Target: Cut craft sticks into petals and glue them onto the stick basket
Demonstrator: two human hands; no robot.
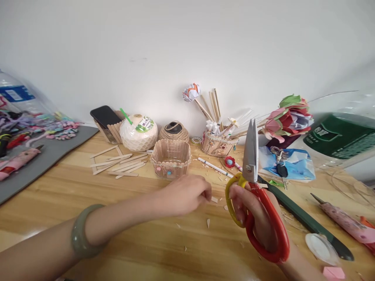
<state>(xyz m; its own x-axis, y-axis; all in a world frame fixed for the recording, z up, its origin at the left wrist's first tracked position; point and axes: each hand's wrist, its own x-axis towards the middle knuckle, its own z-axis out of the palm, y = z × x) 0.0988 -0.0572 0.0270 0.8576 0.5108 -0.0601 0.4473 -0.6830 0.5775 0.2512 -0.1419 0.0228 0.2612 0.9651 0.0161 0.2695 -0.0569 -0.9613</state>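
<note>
My right hand (258, 210) grips a pair of scissors (251, 156) with one red and one yellow handle loop. The blades point up and lie nearly together. Low over the table, my left hand (187, 195) has its fingers curled downward, and the fingertips are partly hidden. A small pale wood piece (214, 199) shows right beside those fingertips; I cannot tell whether it is held. Just behind the left hand stands a small basket of craft sticks (170, 160) with coloured beads on its front. Wood scraps (208, 223) are scattered between the hands.
Loose craft sticks (125, 166) lie left of the basket. Behind are a coconut (138, 132), a twine ball (174, 132) and a decorated holder (218, 144) with sticks. A dark green tool (307, 218), a glue-stained pink-wrapped tool (345, 220) and a clear lid (321, 248) lie right.
</note>
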